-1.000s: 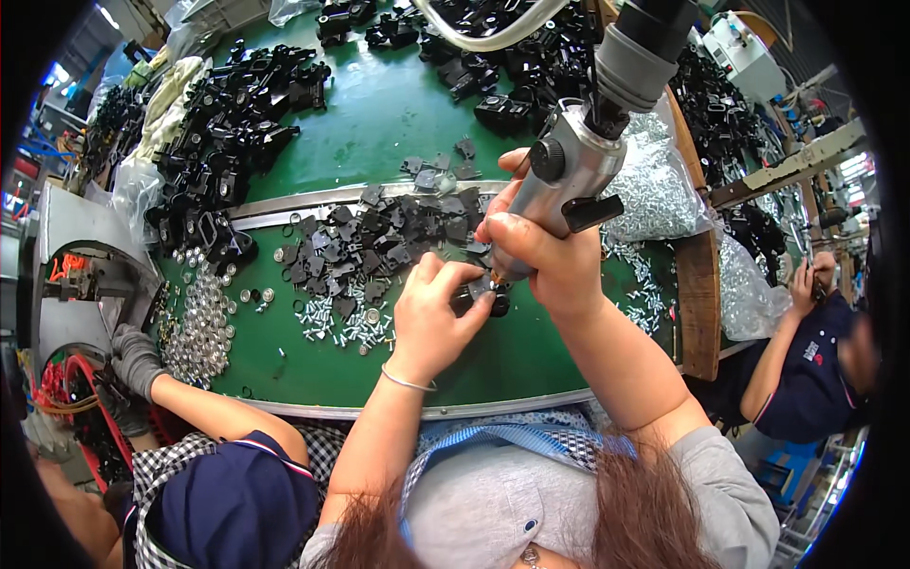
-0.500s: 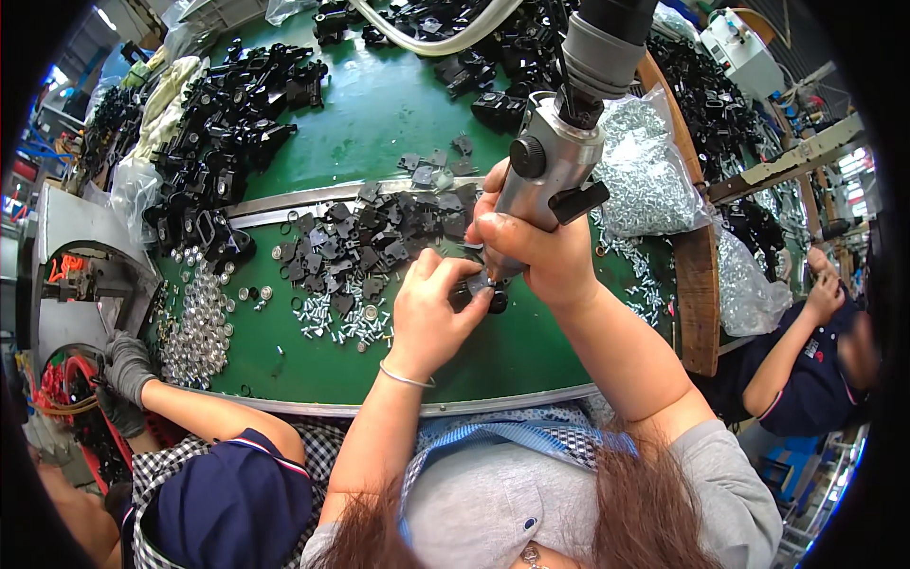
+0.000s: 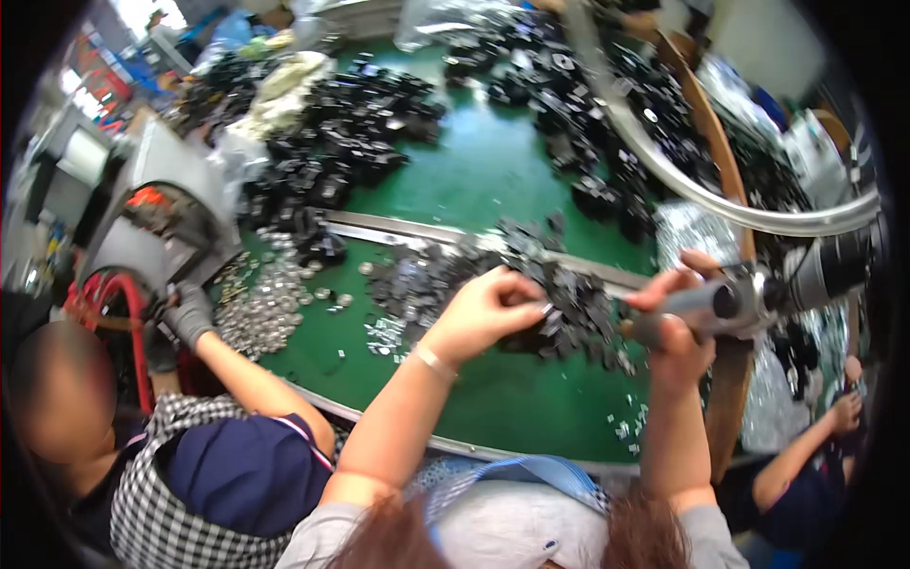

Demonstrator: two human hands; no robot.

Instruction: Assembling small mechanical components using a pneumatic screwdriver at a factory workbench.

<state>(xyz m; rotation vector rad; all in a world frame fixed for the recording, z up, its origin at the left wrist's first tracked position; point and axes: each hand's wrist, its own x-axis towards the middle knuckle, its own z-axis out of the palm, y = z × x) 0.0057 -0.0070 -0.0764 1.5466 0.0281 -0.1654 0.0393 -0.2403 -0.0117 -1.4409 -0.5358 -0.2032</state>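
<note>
Head: right hand [image 3: 681,343], bag [image 3: 684,216] of fasteners [image 3: 703,237]

The green counter [image 3: 512,427] is carrying black parts [image 3: 341,133]. Flat dark pieces [image 3: 417,283] and shiny round pieces [image 3: 265,308] are also lying there.

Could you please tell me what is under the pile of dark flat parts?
Green tabletop and a metal rail show around the pile; what lies directly beneath it is covered.
</note>
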